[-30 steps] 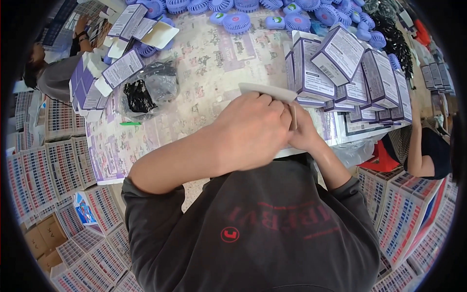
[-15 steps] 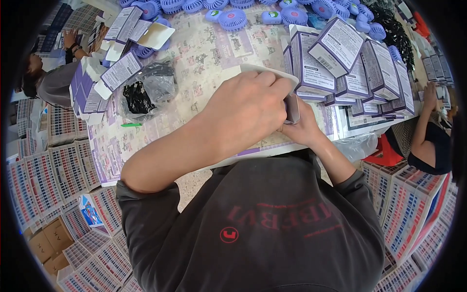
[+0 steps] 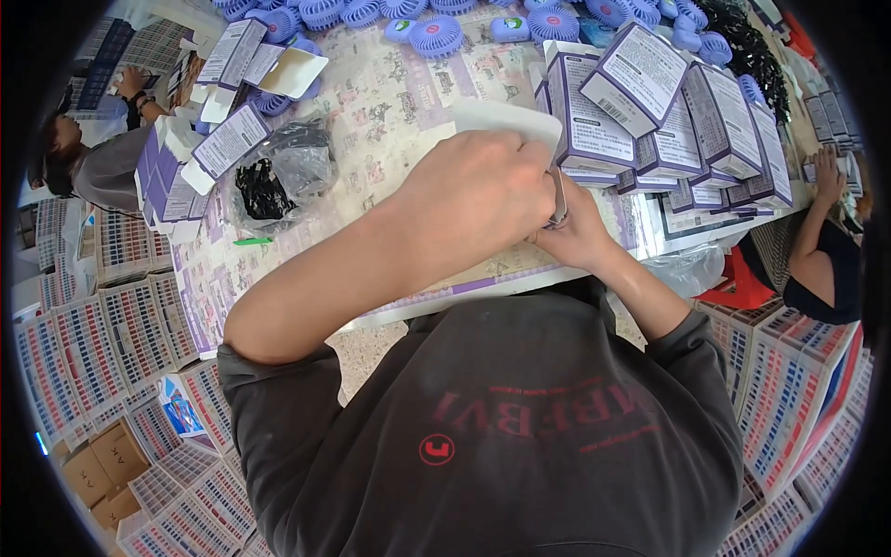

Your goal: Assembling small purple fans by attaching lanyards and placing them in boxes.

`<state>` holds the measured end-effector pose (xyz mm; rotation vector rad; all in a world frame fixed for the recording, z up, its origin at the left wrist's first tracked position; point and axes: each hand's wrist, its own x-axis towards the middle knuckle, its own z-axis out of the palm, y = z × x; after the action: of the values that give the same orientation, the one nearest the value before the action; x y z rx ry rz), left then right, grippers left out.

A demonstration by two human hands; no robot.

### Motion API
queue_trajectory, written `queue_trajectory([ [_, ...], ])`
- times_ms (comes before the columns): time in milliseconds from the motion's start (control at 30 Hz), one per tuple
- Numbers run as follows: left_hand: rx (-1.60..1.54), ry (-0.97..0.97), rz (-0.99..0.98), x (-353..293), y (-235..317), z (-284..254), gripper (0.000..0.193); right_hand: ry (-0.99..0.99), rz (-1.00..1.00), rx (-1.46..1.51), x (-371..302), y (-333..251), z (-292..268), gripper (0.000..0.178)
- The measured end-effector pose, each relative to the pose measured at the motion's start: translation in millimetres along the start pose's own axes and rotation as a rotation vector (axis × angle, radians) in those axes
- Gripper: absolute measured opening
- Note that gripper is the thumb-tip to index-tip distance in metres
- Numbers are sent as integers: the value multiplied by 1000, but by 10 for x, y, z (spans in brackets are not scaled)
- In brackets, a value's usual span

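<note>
In front of my chest, over the table's near edge, both hands are around a small carton. Its raised pale flap stands up behind my knuckles, and a narrow side edge shows between the hands. My left hand comes across from the left with fingers curled over the carton; their tips are hidden. From the right, my right hand grips the carton's lower part, with the thumb side toward me. What the carton holds cannot be seen.
Purple-and-white boxes are piled to the right, with more boxes at left. Blue-purple handheld fans line the far side. A clear bag of black straps lies left beside a green strip. People work at both sides.
The carton has turned slightly between my hands, so less of its grey side shows and more of its pale flap stands out. Both hands stay on it.
</note>
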<state>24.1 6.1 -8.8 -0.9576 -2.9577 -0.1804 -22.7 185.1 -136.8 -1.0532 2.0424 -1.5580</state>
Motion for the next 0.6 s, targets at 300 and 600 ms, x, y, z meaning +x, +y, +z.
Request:
queue_trajectory([
  [300, -310, 15, -65, -78, -27, -61, 17, 81, -141, 107, 16, 126, 49, 65],
  [600, 167, -136, 5, -162, 193, 280, 19, 74, -182, -66, -12, 129, 101, 63],
])
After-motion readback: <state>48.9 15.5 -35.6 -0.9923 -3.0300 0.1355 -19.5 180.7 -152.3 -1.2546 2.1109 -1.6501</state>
